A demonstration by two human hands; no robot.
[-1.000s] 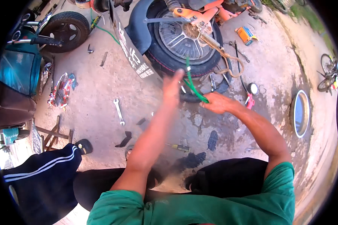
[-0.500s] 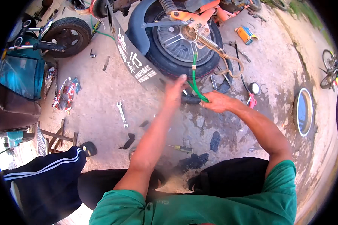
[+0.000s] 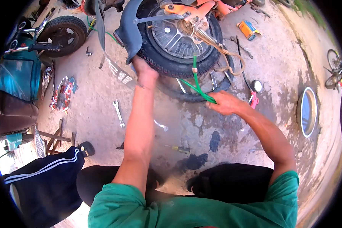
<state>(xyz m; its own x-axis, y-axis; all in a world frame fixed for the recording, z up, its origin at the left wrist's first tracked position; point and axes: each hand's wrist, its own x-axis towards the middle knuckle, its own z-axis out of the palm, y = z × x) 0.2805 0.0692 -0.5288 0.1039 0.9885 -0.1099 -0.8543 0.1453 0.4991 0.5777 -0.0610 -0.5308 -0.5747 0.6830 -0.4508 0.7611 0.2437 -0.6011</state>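
Observation:
A scooter wheel with a black tyre (image 3: 167, 70) and a grey hub (image 3: 174, 40) is in front of me. My left hand (image 3: 145, 72) reaches in at the tyre's lower left, below the dark fender (image 3: 131, 30). Its fingers are hidden there. Against that wrist lies the dark mud flap (image 3: 119, 72), seen nearly edge-on. My right hand (image 3: 225, 102) is closed around a green hose (image 3: 203, 93). One strand runs up to the wheel, with a copper-coloured clamp on it; the other passes under the tyre. Below the wheel lies a loose black tyre (image 3: 190, 98).
A wrench (image 3: 118, 114) and a screwdriver (image 3: 179, 149) lie on the concrete. To the right are a pressure gauge (image 3: 256, 86), an orange-blue box (image 3: 248, 30) and a metal basin (image 3: 308, 112). Another person's leg (image 3: 45, 178) is at lower left, near a teal vehicle (image 3: 21, 76).
My left hand has moved up and left, from the tyre's bottom edge to beneath the fender. The mud flap has turned edge-on. My right hand still grips the hose, nearly in place.

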